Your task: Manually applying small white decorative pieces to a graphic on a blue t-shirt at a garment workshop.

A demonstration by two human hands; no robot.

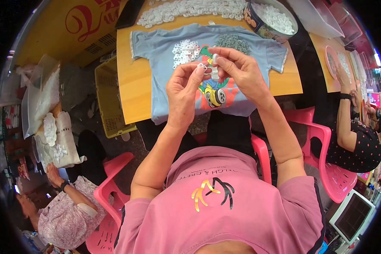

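Observation:
Above a blue T-shirt [161, 48] spread on the table, my two hands are close together. Between the thumb and fingers of my left hand [181, 91] is a small white plastic part with a ring shape [202, 66]. My right hand [242, 73] pinches a small white rounded plastic piece [215, 58], just apart from the left one. Beyond my left hand lies a heap of white ring-shaped parts [185, 51]. A heap of small thin grey-green pieces [233, 42] sits beyond my right hand; their kind is too small to tell.
A long pile of white parts [186, 12] covers the table's far edge, beside a round tub [255, 23] full of them. A yellow crate [107, 99] stands left of the table [133, 95]. Co-workers sit left and right on pink chairs [326, 146].

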